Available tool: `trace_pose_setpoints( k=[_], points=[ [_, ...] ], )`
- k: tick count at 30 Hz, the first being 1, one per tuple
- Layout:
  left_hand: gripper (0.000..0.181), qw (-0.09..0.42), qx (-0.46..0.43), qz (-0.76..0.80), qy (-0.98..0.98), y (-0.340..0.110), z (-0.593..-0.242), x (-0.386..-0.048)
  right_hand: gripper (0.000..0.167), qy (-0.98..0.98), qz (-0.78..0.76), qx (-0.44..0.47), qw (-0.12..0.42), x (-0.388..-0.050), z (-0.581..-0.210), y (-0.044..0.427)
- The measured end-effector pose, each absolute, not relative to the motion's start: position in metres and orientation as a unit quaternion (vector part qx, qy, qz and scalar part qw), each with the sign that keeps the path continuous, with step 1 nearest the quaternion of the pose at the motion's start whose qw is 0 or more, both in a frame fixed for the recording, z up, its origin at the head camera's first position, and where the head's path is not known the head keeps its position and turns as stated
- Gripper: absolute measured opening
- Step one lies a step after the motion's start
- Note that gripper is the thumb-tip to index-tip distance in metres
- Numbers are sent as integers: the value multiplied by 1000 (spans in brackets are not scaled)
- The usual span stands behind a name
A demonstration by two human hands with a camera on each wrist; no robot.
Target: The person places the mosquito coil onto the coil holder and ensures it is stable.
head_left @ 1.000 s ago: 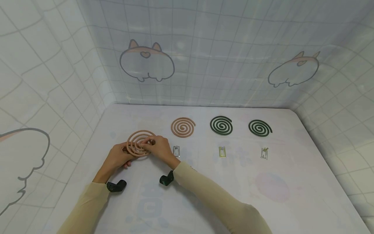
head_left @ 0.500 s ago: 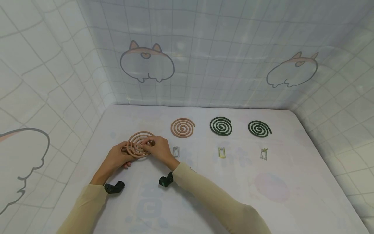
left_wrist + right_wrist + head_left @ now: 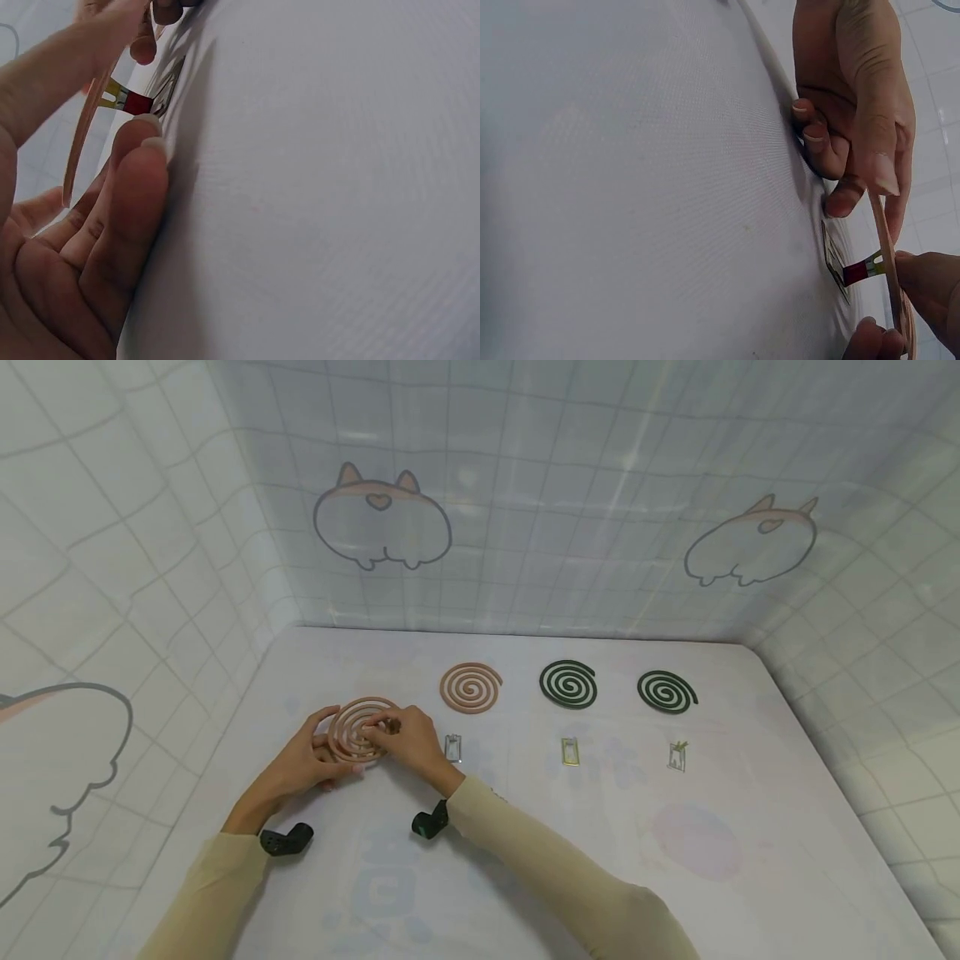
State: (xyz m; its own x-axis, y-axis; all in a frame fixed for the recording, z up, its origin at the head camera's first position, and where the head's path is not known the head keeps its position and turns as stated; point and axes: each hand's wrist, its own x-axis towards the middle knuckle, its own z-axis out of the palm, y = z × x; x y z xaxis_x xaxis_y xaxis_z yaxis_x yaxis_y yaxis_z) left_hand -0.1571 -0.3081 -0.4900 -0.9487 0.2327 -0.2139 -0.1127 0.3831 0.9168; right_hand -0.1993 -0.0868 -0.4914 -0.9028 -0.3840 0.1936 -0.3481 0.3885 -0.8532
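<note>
A brown mosquito coil lies roughly level just above the table, at the left of the head view. Under its middle stands a small metal coil stand, its upright prong looking dark red and yellow where it meets the coil. My left hand holds the coil's left rim, thumb at the near edge and the other fingers around and below it. With thumb and fingertips, my right hand pinches the coil near its centre. The right fingertips partly hide the point where prong and coil meet.
Another brown coil and two dark green coils lie flat along the back. In front of them lie flat metal stands. A tiled-pattern curtain rises behind the table.
My left hand has loosened and spread wider around the coil's rim, its thumb now out along the near edge. The right hand stays at the coil's centre.
</note>
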Motion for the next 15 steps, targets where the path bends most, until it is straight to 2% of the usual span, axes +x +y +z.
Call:
trace_pose_setpoints(
  k=[8,15],
  points=[
    [111,136,36,556,819,-305,-487,-155,36,839,-499,-217,22,-198,-489,-79],
    [110,128,40,537,833,-305,-490,-157,38,840,-496,-216,39,-199,-489,-75]
  ],
)
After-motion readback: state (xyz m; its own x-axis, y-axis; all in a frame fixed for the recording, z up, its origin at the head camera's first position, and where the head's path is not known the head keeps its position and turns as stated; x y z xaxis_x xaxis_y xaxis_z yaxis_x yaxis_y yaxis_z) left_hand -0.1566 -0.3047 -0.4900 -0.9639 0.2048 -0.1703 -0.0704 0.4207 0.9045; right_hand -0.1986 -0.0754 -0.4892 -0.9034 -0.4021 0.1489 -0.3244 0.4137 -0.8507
